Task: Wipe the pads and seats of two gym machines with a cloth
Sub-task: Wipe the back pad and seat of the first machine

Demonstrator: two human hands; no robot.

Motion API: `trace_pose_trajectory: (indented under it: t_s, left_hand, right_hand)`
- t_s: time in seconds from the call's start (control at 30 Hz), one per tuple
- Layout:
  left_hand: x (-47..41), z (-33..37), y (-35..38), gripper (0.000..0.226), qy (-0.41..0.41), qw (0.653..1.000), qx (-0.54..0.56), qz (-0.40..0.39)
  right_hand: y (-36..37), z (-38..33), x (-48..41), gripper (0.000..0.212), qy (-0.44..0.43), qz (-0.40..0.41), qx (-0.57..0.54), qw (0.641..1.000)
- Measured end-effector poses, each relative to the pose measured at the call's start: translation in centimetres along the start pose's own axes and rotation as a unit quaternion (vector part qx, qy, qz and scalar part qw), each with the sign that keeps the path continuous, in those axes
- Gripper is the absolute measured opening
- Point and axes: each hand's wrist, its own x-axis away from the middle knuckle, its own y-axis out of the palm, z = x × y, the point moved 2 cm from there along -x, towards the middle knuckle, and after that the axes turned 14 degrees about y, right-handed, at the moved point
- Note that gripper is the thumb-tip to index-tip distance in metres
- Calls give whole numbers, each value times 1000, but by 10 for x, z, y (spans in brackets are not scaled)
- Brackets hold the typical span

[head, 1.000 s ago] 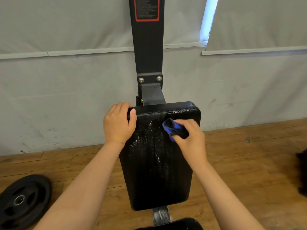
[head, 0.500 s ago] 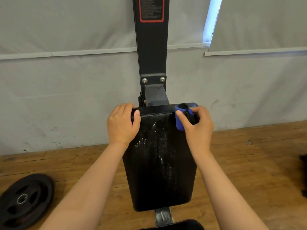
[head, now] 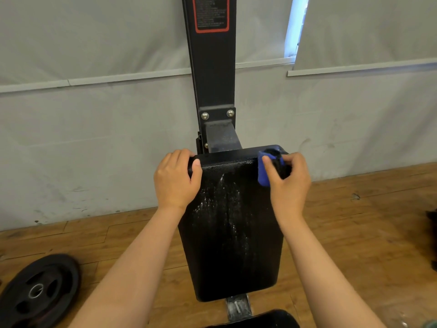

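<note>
Grey sheeting lines the wall behind a black steel upright (head: 212,79). Below it, the long black vinyl back pad (head: 233,228) runs toward the camera – streaked, possibly still wet. The left hand (head: 176,179) clamps its top-left corner. The right hand (head: 287,181) grips a bunched blue cloth (head: 263,171) at the top-right corner – unwiped pad lies below. No containers visible.

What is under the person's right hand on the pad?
A bunched blue cloth sits under the right hand, pressed at the black pad's top right corner. The pad surface beneath the cloth and palm is hidden.
</note>
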Motion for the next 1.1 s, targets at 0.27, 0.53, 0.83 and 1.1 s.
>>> trace_pose_trajectory:
  t_s: [0.27, 0.53, 0.83, 1.1]
  left_hand:
    - [-4, 4, 0, 37, -17, 1000, -4, -23]
    - [0, 1, -3, 42, -47, 996, 67, -46]
    - [15, -33, 3, 42, -18, 956, 292, 14]
    - [18, -35, 9, 46, -32, 941, 334, 35]
  right_hand:
    - [36, -6, 43, 25, -49, -94, 38, 994]
    - [22, 9, 38, 27, -39, -87, 40, 995]
    - [42, -18, 50, 22, 23, 39, 5, 999]
    - [76, -16, 93, 19, -7, -2, 43, 999]
